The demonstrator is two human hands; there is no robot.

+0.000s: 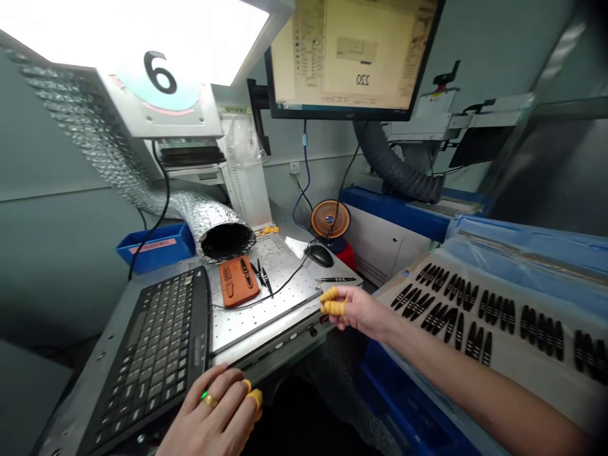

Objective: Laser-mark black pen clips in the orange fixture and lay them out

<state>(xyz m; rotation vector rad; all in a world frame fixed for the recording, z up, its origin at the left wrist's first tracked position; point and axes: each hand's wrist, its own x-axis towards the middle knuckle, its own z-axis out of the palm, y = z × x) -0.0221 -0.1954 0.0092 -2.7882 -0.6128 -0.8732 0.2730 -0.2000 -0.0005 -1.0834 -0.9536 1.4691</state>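
keyboard (154, 342) left of plate (232, 326) | block (240, 292) on plate | duct (192, 209) behind block | fan (330, 219) behind mouse (320, 256) | parts (460, 331) on tray (513, 354), right

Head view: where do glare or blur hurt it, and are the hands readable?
In the head view, the lamp panel is blown out white; small text on the monitor is too soft to read; black pieces near the right edge look dim and soft; the left hand and right hand read clearly.
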